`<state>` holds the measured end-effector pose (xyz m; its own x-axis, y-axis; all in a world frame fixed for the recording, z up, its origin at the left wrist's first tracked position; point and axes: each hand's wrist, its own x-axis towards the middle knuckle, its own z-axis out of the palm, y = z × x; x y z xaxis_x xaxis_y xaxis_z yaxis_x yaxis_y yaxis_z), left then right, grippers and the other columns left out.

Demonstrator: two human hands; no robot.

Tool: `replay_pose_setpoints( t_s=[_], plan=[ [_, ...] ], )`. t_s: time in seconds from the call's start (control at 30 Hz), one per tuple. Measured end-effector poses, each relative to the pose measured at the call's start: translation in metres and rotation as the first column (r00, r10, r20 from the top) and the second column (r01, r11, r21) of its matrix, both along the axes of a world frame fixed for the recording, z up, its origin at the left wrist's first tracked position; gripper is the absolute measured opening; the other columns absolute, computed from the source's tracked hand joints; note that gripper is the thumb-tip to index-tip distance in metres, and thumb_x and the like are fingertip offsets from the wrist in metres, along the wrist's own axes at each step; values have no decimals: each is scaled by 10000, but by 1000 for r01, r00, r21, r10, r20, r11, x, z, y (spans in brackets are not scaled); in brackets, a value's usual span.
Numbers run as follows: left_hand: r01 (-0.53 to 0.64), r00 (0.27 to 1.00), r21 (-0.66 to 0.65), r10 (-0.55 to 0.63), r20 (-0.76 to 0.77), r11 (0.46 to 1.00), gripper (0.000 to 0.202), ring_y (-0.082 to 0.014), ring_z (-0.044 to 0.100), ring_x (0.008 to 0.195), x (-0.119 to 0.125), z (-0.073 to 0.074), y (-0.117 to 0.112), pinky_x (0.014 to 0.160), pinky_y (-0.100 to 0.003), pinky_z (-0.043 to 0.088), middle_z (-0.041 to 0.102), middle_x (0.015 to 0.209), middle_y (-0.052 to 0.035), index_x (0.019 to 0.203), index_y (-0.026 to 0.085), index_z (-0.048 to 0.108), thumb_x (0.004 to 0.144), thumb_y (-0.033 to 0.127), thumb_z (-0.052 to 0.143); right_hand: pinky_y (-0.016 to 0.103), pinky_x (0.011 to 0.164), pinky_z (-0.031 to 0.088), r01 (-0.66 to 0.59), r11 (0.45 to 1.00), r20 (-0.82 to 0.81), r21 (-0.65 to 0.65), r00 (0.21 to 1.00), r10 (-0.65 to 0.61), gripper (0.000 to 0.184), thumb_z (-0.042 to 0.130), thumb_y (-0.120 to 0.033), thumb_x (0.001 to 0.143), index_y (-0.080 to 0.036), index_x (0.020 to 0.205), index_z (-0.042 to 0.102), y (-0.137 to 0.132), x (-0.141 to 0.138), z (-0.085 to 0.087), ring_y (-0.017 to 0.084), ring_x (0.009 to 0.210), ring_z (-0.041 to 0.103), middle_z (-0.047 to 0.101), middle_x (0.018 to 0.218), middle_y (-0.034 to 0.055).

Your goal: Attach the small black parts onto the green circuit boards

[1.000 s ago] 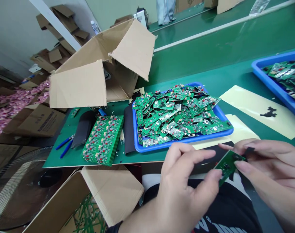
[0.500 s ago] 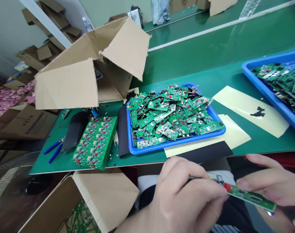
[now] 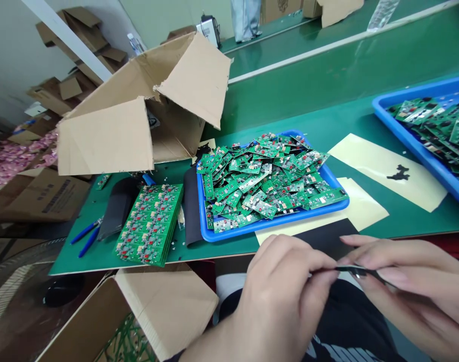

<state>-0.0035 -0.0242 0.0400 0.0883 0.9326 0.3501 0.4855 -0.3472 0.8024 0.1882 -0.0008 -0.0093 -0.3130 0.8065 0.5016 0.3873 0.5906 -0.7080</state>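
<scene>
At the lower right, both hands pinch a small circuit board (image 3: 356, 270), seen nearly edge-on as a thin dark strip. My left hand (image 3: 282, 291) grips its left end between thumb and fingertips. Around the other end, the thumb and fingers of my right hand (image 3: 418, 281) are closed, hiding much of it. Just beyond the hands stands a blue tray (image 3: 275, 229) heaped with loose small circuit boards (image 3: 252, 186). Left of that tray lies a stack of uncut circuit board panels (image 3: 150, 221).
Blue-handled pliers (image 3: 86, 236) and black sheets (image 3: 118, 206) lie at left. An open carton (image 3: 104, 146) stands behind; another carton (image 3: 165, 306) below the table edge holds green scraps. Yellowish paper (image 3: 388, 171) and a second blue tray (image 3: 422, 151) are at right.
The board has been tilted from showing its green face to edge-on. My right hand has moved up and left, nearer my left hand, and both still hold the board.
</scene>
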Motion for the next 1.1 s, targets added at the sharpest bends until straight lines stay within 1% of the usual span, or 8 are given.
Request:
replay_pose_setpoints(
  t_s=[0.13,0.23,0.37,0.53,0.7,0.8,0.93,1.1],
  plan=[
    [24,991,-189,2,137,982,89,-139,609,674,-3,-2,6,662,-253,518,644,731,-1,788,185,642,814,102,661,313,798,647,-77,995,-144,-57,987,69,610,592,-55,805,-441,1274,539,5,-8,4,194,1002,659,641,985,1],
    [20,961,-327,72,268,945,86,-126,579,659,-4,-2,7,620,-230,492,608,727,0,759,183,629,804,114,654,351,719,631,17,997,-181,-74,983,-31,496,589,-75,818,-384,1207,603,7,-10,8,225,985,646,612,1078,48],
    [94,856,-452,159,491,887,95,-108,525,599,-3,-2,10,552,-217,448,572,696,1,737,178,583,765,166,674,429,759,584,162,986,-107,-30,981,-165,351,593,-108,843,-388,1046,654,11,-8,12,283,1103,591,641,934,46],
    [203,729,-544,245,640,814,179,-85,501,582,0,-9,14,555,-203,426,550,658,29,791,181,566,707,188,725,285,618,591,10,1000,10,0,1000,-10,256,577,-132,869,-337,1004,650,18,-7,15,188,859,673,671,976,21],
    [280,664,-568,271,697,774,275,-82,510,596,0,-18,16,562,-198,431,569,693,23,871,173,597,668,201,780,283,768,628,-53,998,82,26,995,51,278,534,-191,896,-352,1105,622,22,-8,15,199,900,718,734,992,-3],
    [294,663,-549,246,707,783,297,-87,504,605,0,-20,16,571,-206,443,568,706,18,950,174,645,681,190,768,274,844,616,-79,995,146,59,987,70,266,504,-200,907,-331,1099,633,23,-9,15,198,935,724,751,991,-10],
    [235,725,-491,186,664,839,185,-99,488,621,1,-20,15,573,-220,450,599,756,-9,908,191,719,728,159,691,229,884,590,-70,996,134,58,989,62,219,478,-189,915,-296,1025,635,24,-11,17,169,912,729,759,913,-7],
    [187,767,-458,162,621,869,175,-109,497,625,1,-19,16,576,-228,461,617,795,-22,882,202,740,733,150,665,360,915,599,-80,996,147,44,987,72,268,453,-208,938,-336,1095,630,28,-15,20,176,688,741,762,880,-43]
  ],
)
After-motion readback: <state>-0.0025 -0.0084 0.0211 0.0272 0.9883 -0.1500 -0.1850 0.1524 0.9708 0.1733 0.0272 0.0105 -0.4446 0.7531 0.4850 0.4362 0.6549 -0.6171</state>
